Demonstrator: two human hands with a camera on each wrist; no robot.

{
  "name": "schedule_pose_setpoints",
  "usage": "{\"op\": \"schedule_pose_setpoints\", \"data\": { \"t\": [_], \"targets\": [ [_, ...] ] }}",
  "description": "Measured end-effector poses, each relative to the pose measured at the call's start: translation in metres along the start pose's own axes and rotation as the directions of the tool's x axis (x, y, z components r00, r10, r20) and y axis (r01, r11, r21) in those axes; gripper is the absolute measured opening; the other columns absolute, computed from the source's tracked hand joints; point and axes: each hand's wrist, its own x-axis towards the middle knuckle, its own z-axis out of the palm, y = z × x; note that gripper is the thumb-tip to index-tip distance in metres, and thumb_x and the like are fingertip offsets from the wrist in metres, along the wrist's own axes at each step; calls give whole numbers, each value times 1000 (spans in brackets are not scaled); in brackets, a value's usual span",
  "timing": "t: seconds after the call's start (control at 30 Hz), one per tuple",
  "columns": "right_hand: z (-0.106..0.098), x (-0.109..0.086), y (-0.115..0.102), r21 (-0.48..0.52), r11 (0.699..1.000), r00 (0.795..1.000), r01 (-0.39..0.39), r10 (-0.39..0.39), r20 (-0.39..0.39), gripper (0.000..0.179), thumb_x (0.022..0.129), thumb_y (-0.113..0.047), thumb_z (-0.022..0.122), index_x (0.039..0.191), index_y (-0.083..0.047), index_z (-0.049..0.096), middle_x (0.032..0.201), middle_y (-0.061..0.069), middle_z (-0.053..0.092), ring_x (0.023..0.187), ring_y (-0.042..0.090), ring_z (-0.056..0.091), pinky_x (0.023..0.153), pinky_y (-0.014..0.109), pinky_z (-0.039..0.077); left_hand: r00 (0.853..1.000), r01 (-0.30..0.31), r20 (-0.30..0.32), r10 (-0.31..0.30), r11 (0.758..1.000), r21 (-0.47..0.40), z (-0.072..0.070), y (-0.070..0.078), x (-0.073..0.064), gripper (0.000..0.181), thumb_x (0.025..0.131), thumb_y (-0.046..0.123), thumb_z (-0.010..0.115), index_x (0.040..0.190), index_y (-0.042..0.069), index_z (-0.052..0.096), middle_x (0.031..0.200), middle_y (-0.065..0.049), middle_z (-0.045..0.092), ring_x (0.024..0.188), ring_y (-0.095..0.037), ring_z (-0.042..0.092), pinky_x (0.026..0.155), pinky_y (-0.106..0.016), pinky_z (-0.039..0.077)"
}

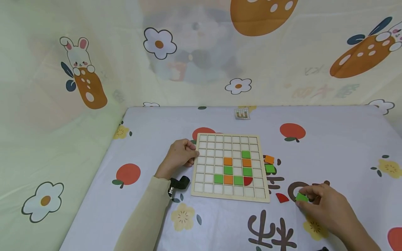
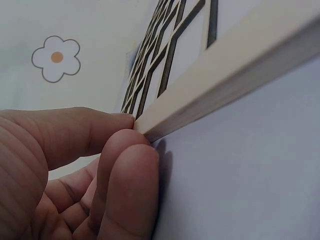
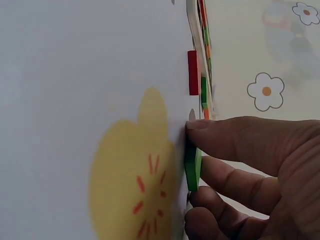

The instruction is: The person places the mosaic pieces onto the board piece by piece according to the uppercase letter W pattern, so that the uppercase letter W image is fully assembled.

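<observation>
A wooden grid board [image 1: 201, 191] with white cells lies on the table. Green and orange square tiles fill some of its cells, along with one red quarter-circle tile [image 1: 247, 181]. My left hand [image 1: 180, 155] pinches the board's left edge, the thumb on top in the left wrist view. Off the board's lower right corner, my right hand [image 1: 326, 207] holds a green tile [image 3: 193, 170] between thumb and fingers, close to the tabletop. Between that hand and the board lies a loose red quarter-circle tile [image 1: 282, 198].
A loose orange tile [image 1: 269, 159] and a green tile [image 1: 269, 169] lie against the board's right side. Farther back sits a small card with a grid pattern [image 1: 242, 113]. A patterned cloth [image 1: 194, 94] hangs behind the table.
</observation>
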Motion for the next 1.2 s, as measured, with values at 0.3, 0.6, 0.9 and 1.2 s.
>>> {"op": "schedule_pose_setpoints", "data": {
  "t": [0.3, 0.6, 0.9, 1.2],
  "targets": [
    [0, 1, -2, 20, 999, 999, -41, 40, 16, 30, 82, -24, 86, 101, -4, 75, 87, 2, 64, 80, 22, 56, 62, 28, 44, 1000, 6, -1, -6, 1000, 0, 0, -1, 1, 18, 93, 7, 77, 103, 3, 63, 75, -7, 65, 55, -13, 60, 52, -23, 56],
    [-1, 4, 2, 71, 997, 1000, 21, -20, -15, 21, 88, -15, 82, 108, -10, 78, 86, 0, 72, 74, 14, 58, 60, 22, 43, 1000, 14, 0, -14, 1000, 3, 0, 0, 0, 18, 93, 7, 77, 102, 3, 63, 74, -6, 64, 55, -14, 59, 51, -23, 55],
    [-5, 10, -5, 144, 988, 995, -55, 43, 85, 39, 87, -11, 81, 124, -1, 73, 89, 4, 76, 84, 20, 64, 66, 24, 47, 1000, 9, 3, -9, 1000, -8, 0, 0, 0, 17, 93, 6, 77, 102, 3, 63, 74, -6, 64, 55, -14, 59, 51, -23, 55],
    [-2, 11, -15, 121, 992, 998, -21, 14, 57, 42, 85, -11, 83, 123, 1, 73, 76, -3, 70, 76, 17, 60, 63, 23, 43, 1000, 13, 3, -13, 1000, -11, 0, 1, -1, 16, 93, 6, 76, 102, 3, 62, 73, -6, 63, 54, -13, 59, 50, -23, 54]
  ]
}}
